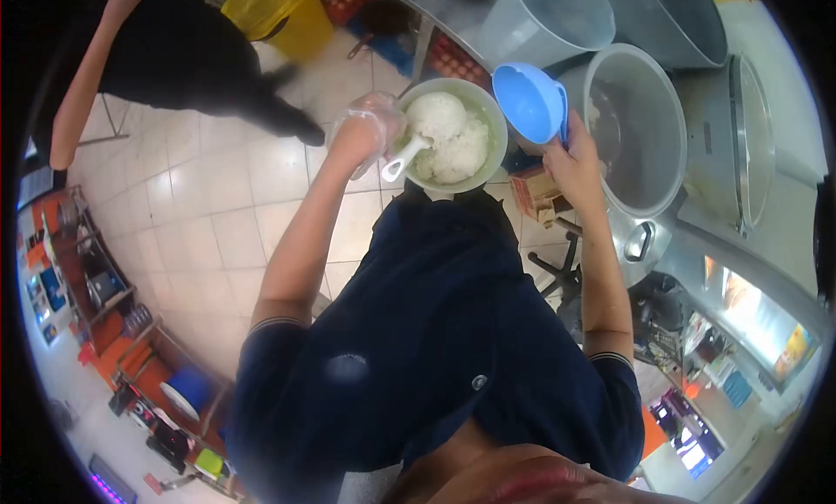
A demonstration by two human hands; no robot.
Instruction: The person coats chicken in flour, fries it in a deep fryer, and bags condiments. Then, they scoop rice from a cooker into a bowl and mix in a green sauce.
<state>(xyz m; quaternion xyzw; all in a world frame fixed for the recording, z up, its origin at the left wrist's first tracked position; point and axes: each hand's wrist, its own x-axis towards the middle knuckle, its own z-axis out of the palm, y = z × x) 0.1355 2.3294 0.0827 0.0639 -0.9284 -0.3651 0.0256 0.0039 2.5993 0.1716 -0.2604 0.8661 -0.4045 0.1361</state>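
Observation:
My left hand (pixel 370 130), in a clear plastic glove, grips the left rim of a pale green bowl (pixel 499 147) in front of my body. White, lumpy food (pixel 457 151) that looks like cooked rice fills much of the bowl, with one rounded mound at the far side. A white-handled utensil (pixel 402 161) leans over the near left rim, its head buried in the food. In my bare right hand (pixel 575 169) is the handle of a blue plastic dipper (pixel 527 104), held just right of the bowl. The dipper's wide mouth faces up and left, and no food shows inside it.
A large translucent tub (pixel 679 138) stands on the metal counter at right, with white residue inside. Behind it are a grey bucket (pixel 544 30) and a steel vessel (pixel 723 156). Another person (pixel 192 60) in black stands at far left, near a yellow bin (pixel 300 30).

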